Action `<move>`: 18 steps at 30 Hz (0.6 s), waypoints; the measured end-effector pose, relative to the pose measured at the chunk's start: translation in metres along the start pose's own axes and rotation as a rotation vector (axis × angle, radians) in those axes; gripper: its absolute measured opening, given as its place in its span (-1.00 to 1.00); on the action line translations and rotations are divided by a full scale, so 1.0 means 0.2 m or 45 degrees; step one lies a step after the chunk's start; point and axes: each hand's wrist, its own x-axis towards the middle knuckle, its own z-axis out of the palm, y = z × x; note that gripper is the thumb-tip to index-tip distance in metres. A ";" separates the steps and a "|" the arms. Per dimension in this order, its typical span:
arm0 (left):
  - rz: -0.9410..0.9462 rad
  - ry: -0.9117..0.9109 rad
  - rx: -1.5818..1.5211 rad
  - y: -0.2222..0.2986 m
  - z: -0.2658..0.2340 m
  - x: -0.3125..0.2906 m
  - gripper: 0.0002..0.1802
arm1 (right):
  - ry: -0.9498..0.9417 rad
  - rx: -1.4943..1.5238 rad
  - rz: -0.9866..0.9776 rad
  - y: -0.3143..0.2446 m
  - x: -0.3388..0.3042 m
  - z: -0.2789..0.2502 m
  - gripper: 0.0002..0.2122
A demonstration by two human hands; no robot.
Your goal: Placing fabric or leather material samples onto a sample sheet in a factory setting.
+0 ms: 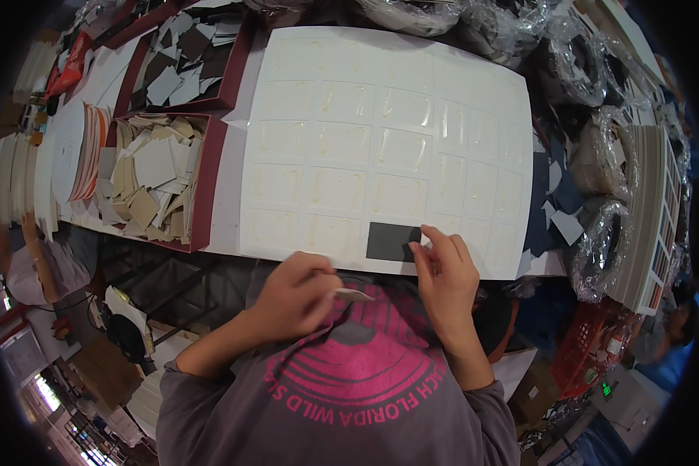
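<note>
A large white board (pixel 349 58) lies before me, marked off in rectangular outlines with glossy, yellowish glue strokes in most of them. At its near edge a dark grey rectangular card (pixel 388 241) covers one outline. My right hand (pixel 449 270) pinches the card's right end between thumb and forefinger. My left hand (pixel 297 293) is closed just off the board's near edge, slightly blurred. Out of its fingers sticks a thin, pale flat piece (pixel 354 294), seen nearly edge-on, in front of my shirt.
Left of the board stand a dark red box (pixel 202 186) of beige card pieces and another box (pixel 233 74) of black, grey and white pieces. Plastic-wrapped rolls (pixel 598 248) line the right side. Further left, another person's arm (pixel 40 260) shows near stacked boards.
</note>
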 end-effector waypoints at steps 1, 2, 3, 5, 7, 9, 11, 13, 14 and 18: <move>-0.181 0.028 -0.203 -0.02 -0.04 -0.03 -0.82 | -0.008 -0.033 -0.063 0.00 -0.01 -0.01 -0.76; -0.389 0.045 -0.282 -0.04 -0.10 -0.05 -0.82 | -0.016 -0.064 -0.127 0.01 -0.02 -0.01 -0.78; -0.602 0.070 -0.354 -0.05 -0.15 -0.07 -0.82 | -0.026 -0.045 -0.143 0.01 -0.02 -0.01 -0.78; -0.840 0.396 -0.794 -0.10 -0.15 -0.12 -0.86 | -0.055 -0.053 -0.147 0.02 -0.03 0.01 -0.78; -0.965 0.526 -0.898 -0.15 -0.21 -0.12 -0.91 | -0.055 0.051 -0.076 0.01 -0.03 -0.01 -0.80; -1.033 0.539 -0.779 -0.17 -0.24 -0.11 -0.90 | -0.039 0.114 0.001 -0.01 -0.02 -0.03 -0.83; -0.962 0.584 -0.745 -0.23 -0.22 -0.14 -0.87 | -0.075 0.134 0.006 -0.02 -0.01 -0.05 -0.84; -0.937 0.633 -0.750 -0.22 -0.20 -0.10 -0.86 | -0.086 0.195 0.016 -0.03 0.00 -0.04 -0.85; -0.938 0.640 -0.744 -0.23 -0.20 -0.09 -0.86 | -0.103 0.195 0.032 -0.05 0.00 -0.04 -0.86; -0.855 0.596 -0.714 -0.27 -0.18 -0.07 -0.85 | -0.118 0.193 0.052 -0.05 -0.02 -0.02 -0.87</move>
